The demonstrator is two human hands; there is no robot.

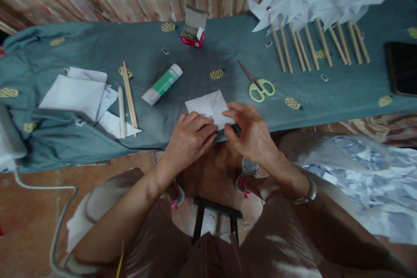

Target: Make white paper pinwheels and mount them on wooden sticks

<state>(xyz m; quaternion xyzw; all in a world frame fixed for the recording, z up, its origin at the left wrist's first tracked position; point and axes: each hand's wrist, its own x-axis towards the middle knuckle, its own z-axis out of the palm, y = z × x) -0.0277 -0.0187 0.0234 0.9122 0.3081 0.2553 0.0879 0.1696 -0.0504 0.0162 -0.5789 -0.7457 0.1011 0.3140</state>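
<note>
A small sheet of folded white paper (pixel 208 103) lies at the near edge of the cloth-covered table, with crease lines at its top. My left hand (pixel 190 134) is closed over its lower left part, thumb and fingers together at the near edge. At the paper's right edge is my right hand (pixel 249 128), thumb and forefinger apart, fingertips touching or just above the paper. Green-handled scissors (pixel 257 87) lie beyond my right hand, blades pointing away. A green and white glue stick (pixel 163 84) rests to the left of the paper. My hands hide the paper's near edge.
An open red box of small metal pins (pixel 193 37) stands at the back. Finished paper pinwheels (pixel 293 6) on sticks line the back right, near a black phone (pixel 402 67). At left are paper squares (pixel 74 93), wooden sticks (pixel 129 93) and a pale pen-like tool (pixel 121 113).
</note>
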